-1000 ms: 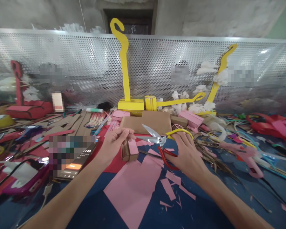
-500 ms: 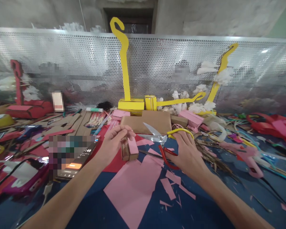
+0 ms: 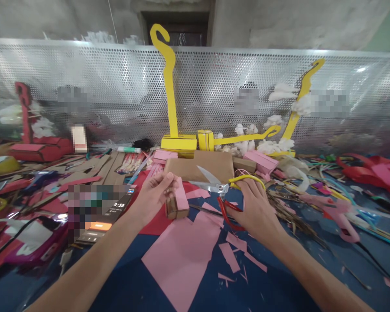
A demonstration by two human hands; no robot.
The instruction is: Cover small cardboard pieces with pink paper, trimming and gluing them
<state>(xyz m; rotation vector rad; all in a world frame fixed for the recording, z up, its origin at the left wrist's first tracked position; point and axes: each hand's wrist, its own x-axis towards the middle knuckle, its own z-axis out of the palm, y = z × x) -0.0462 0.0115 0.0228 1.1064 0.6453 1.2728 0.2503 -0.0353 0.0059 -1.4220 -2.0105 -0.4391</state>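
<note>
Head view: phone (image 3: 118,207) partly pixelated; left hand (image 3: 156,190), fingertips bunched, cannot tell on what, if anything, hiding part of the box (image 3: 181,201); scissors (image 3: 222,189) between the hands, blades apart, gripped by the right hand (image 3: 258,207), fingertips hidden; glue gun (image 3: 339,213), cord (image 3: 377,261) leaving frame

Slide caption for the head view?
Right hand holding open scissors, left hand near a small cardboard box, cut pink paper on the table.

Two slim bare forearms (image 3: 97,255), narrow wrists (image 3: 279,236), bare left grip (image 3: 156,190), bare right grip (image 3: 258,206)
</note>
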